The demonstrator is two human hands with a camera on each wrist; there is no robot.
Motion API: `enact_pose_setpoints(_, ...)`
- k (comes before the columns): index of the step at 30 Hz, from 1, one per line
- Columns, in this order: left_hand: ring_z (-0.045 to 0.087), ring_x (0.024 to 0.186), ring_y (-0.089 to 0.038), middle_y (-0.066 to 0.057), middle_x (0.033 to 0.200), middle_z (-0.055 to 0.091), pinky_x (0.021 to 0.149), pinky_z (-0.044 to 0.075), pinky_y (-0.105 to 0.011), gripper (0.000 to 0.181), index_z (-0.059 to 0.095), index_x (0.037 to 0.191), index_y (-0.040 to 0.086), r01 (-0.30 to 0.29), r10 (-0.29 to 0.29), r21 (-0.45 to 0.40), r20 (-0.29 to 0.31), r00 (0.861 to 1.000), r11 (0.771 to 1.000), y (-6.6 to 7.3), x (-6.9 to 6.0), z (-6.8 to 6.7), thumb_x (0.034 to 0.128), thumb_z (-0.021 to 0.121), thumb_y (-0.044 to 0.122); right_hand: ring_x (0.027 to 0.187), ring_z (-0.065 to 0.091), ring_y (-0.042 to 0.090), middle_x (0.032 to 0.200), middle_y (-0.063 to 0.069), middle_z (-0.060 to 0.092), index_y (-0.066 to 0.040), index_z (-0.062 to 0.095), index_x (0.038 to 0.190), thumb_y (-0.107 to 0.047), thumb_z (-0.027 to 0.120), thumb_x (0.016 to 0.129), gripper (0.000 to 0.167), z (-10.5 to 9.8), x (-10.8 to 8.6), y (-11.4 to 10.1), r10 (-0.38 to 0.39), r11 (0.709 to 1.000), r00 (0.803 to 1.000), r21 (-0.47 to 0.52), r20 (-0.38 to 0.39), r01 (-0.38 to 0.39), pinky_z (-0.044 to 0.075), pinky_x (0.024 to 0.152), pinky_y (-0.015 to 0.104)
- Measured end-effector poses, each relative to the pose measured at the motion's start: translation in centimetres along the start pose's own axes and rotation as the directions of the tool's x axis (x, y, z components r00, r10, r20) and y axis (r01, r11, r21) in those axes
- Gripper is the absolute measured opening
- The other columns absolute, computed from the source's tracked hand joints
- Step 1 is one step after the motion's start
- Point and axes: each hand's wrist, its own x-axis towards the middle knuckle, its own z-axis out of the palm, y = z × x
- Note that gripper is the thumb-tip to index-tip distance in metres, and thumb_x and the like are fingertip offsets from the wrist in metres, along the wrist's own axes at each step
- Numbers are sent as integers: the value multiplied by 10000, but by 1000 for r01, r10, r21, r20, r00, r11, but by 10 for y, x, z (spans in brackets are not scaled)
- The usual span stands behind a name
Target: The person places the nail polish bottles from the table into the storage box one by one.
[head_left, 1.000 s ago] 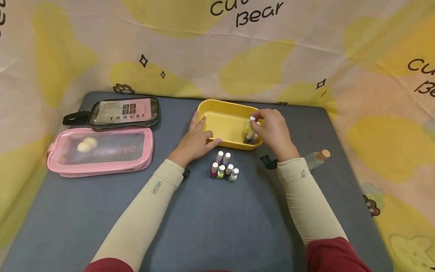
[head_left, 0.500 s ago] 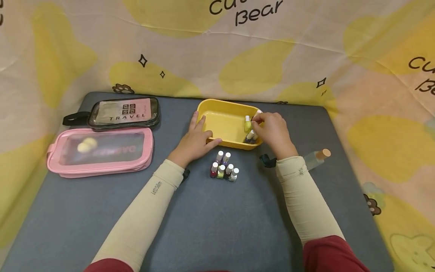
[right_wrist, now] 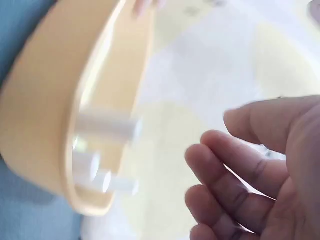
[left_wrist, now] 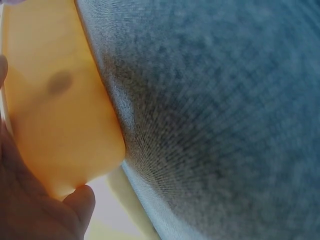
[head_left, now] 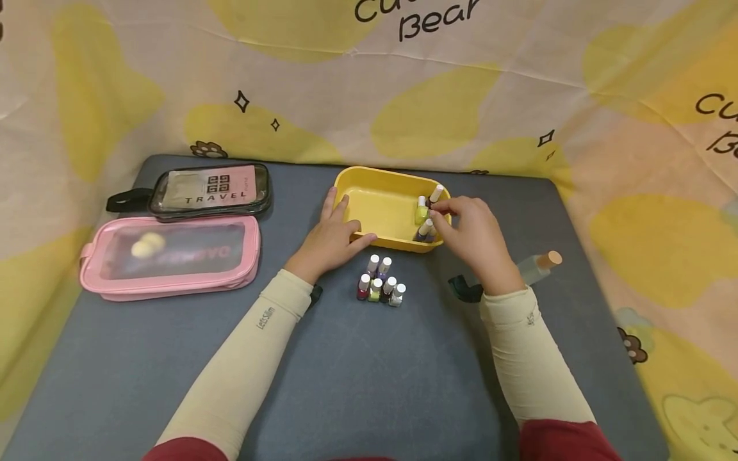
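Observation:
My left hand [head_left: 328, 243] holds the near left corner of a yellow plastic tray [head_left: 377, 208], its fingers spread over the left end and the thumb along the front rim. Inside the tray's right end stand several small white-capped nail polish bottles, among them a yellow one [head_left: 421, 214] and a dark one [head_left: 423, 230]. Over the right rim hovers my right hand [head_left: 475, 240], thumb and fingers loosely bent. In the right wrist view, that hand [right_wrist: 265, 165] has nothing between thumb and fingers and is apart from the white caps [right_wrist: 107, 125].
Several more nail polish bottles [head_left: 376, 291] stand grouped before the tray. To the right lies a clear bottle [head_left: 533, 270] with a wooden-looking cap. On the left are a pink pouch [head_left: 173, 291] and a black-edged clear travel pouch [head_left: 210, 189]. Patterned cloth surrounds the table.
My right hand has let go of the yellow nail polish bottle, which now stands in the tray, and has drawn back to the right. The left hand stays on the tray.

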Motion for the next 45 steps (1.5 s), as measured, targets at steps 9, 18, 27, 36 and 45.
enact_pose_setpoints(9,-234,1590,-312,-258,1729,155,1150,413,-532,577,752,1162,81,16,-16,1,2,1000,1000,1,1,1,1051,554,611,1121,597,284,1160,44,747,-81,788,1202,-286,815,964,315,27,-78,-17,-84,995,991,70,100,77,487,970,515)
enact_pose_setpoints(18,-218,1593,-334,-258,1731,148,1174,382,-534,583,750,1196,70,24,-24,11,11,1000,1000,3,0,-1,1058,551,600,1088,602,248,1146,21,751,-113,797,1187,-268,885,901,338,62,-97,-16,-64,996,988,72,140,54,505,941,471)
enact_pose_setpoints(27,-223,1592,-325,-258,1730,151,1190,356,-541,600,746,1222,63,24,-25,20,10,1000,999,2,0,0,1059,541,603,1058,604,228,1115,-3,748,-129,801,1154,-259,883,903,294,65,-92,-21,-97,994,991,58,96,92,504,914,444)
enact_pose_setpoints(36,-198,1597,-349,-269,1724,162,1175,379,-536,584,751,1171,78,8,-8,27,1,1000,1000,0,1,2,1060,536,610,1017,591,231,976,19,732,-109,796,1018,-243,866,917,181,66,-81,-31,-159,987,985,41,67,156,484,898,449)
enact_pose_setpoints(45,-215,1594,-327,-264,1726,159,1152,410,-535,565,750,1133,83,12,-12,-4,2,1000,1000,0,1,1,1057,548,606,1064,589,248,1020,28,746,-94,785,1006,-250,858,909,198,14,-64,-46,-167,981,985,91,-33,170,479,919,474)
